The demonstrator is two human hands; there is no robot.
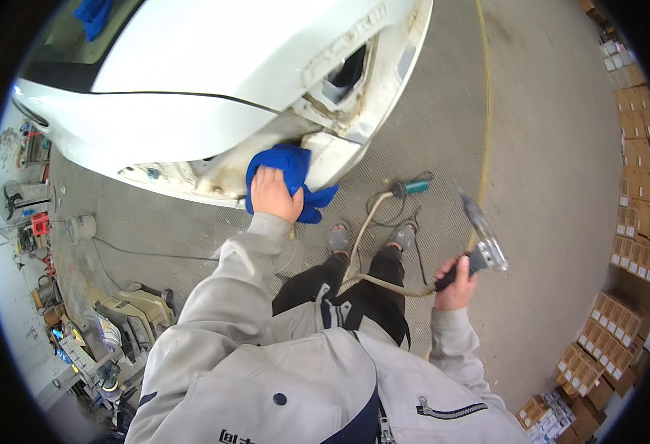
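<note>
My left hand (275,196) presses a bunched blue cloth (286,159) onto the stained corner of the white car body (192,129), below an exposed lamp recess. Its fingers lie over the cloth, and the cloth hides the spot beneath. Away from the car, on the right, my right hand (456,287) is wrapped round the black handle of a gun-shaped tool (486,235). The tool has a shiny, tapering barrel pointing away from me; its exact kind is not clear. A beige hose (391,285) reaches the handle and passes in front of my legs.
A teal-and-black fitting (416,187) with cables lies on the floor beyond my feet. Stacked cardboard boxes (642,196) line the right side. At the left are a bucket (82,228), a fan (12,200), removed panels (129,318) and cluttered tools. A yellow floor line (486,96) runs at right.
</note>
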